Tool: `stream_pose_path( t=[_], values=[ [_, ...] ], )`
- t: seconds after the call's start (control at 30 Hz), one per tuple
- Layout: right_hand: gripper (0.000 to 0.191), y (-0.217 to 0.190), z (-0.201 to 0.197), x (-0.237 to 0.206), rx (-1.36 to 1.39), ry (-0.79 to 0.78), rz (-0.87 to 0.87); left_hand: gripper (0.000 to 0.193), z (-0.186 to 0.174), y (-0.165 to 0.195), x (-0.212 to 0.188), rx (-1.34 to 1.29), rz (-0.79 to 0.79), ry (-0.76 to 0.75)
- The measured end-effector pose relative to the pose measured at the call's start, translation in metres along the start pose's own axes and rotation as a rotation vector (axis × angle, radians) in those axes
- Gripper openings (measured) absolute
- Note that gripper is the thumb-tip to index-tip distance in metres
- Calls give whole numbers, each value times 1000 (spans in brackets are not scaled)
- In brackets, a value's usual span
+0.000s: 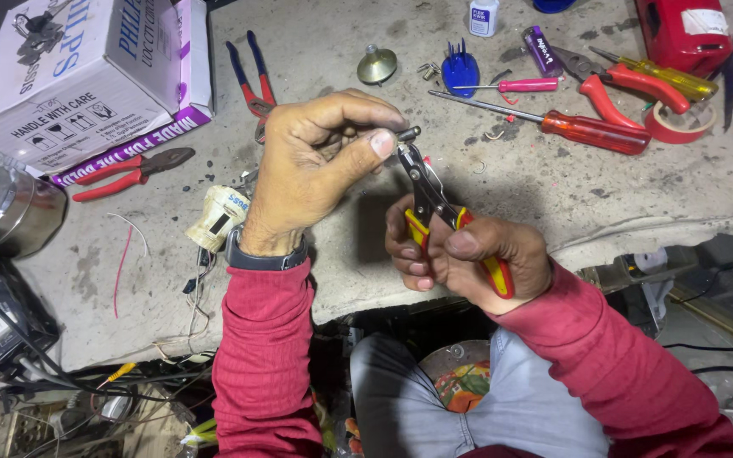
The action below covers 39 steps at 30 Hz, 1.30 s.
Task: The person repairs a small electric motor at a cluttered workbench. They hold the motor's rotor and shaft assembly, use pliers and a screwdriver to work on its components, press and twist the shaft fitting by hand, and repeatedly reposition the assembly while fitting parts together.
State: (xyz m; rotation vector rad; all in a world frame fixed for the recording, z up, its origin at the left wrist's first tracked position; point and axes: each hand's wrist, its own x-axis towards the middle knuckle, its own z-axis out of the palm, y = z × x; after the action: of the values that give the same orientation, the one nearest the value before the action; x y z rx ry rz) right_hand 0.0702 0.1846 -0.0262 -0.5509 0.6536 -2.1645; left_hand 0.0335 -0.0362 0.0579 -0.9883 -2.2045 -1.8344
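The small metal part [407, 133] is dark grey, short and stubby, and too small for its exact shape to be told. It sits above the grey workbench [553, 187], pinched between the thumb and fingertips of my left hand [316, 165], which is closed around it. The tips of the pliers [434, 203] meet the part from below. The pliers have dark steel jaws and red-and-yellow handles. My right hand [468, 254] is closed around those handles, thumb on top, just below and right of my left hand.

Both of my sleeves are red, and a dark watch [260, 257] is on my left wrist. On the bench beyond, a red-handled screwdriver [553, 121] lies to the right, with a roll of red tape [680, 123] near it. A second pair of red pliers [133, 170] lies to the left, beside a white cardboard box [86, 72]. A white lamp holder [218, 218] rests just left of my left wrist.
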Motion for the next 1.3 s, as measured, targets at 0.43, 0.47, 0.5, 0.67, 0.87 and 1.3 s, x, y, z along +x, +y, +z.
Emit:
stream_pose_path(
  t=[0.43,0.47,0.5,0.67,0.87,1.3],
  values=[
    [66,-6,0,1,-47,61,-7,14,-2,-2,2,85,84,-22],
    [64,-6,1,2,-37,54,-5,14,-1,-2,2,88,92,-20],
    [62,-6,2,2,-27,47,-5,13,-1,-2,2,82,114,-19],
    [55,-2,5,6,-45,88,-50,14,4,-5,2,49,72,39],
    [45,-1,3,12,46,67,-50,16,8,-10,1,71,94,97],
    [35,-5,-6,13,-45,19,-73,13,2,-7,3,18,160,-11]
  ],
)
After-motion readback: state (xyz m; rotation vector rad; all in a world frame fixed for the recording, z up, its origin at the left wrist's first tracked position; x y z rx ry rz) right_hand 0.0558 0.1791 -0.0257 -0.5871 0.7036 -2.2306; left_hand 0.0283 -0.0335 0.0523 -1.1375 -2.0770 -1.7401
